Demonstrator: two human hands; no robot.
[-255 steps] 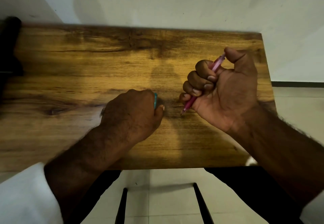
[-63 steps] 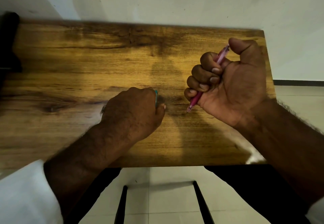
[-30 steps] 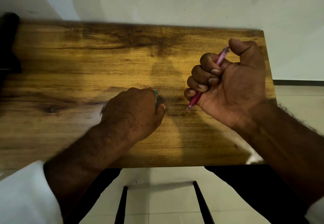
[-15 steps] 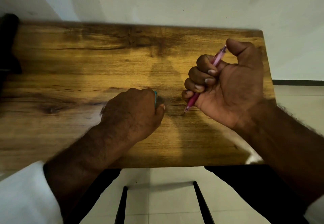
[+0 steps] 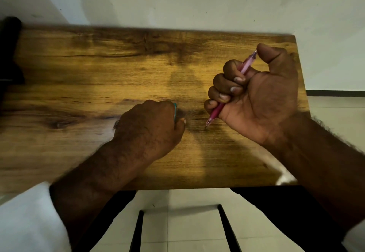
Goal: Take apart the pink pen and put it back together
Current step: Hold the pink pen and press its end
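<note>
My right hand [image 5: 262, 95] is curled in a fist around the pink pen [image 5: 215, 112], palm toward me. The pen runs diagonally, its clear pink upper end [image 5: 249, 62] under my thumb and its tip pointing down at the wooden table [image 5: 98, 74], close to the surface. My left hand [image 5: 148, 129] rests as a fist on the table just left of the pen tip. A thin teal object [image 5: 175, 111] shows at the edge of its fingers; what it is cannot be told.
The table's near edge [image 5: 197, 187] lies under my forearms, its right edge [image 5: 302, 74] beside my right hand. A dark object [image 5: 8, 50] stands at the far left. Black frame legs [image 5: 136, 230] and pale floor tiles show below.
My right hand has shifted slightly left and down with the pen over the last second, the tip nearer the table. My left hand has stayed put.
</note>
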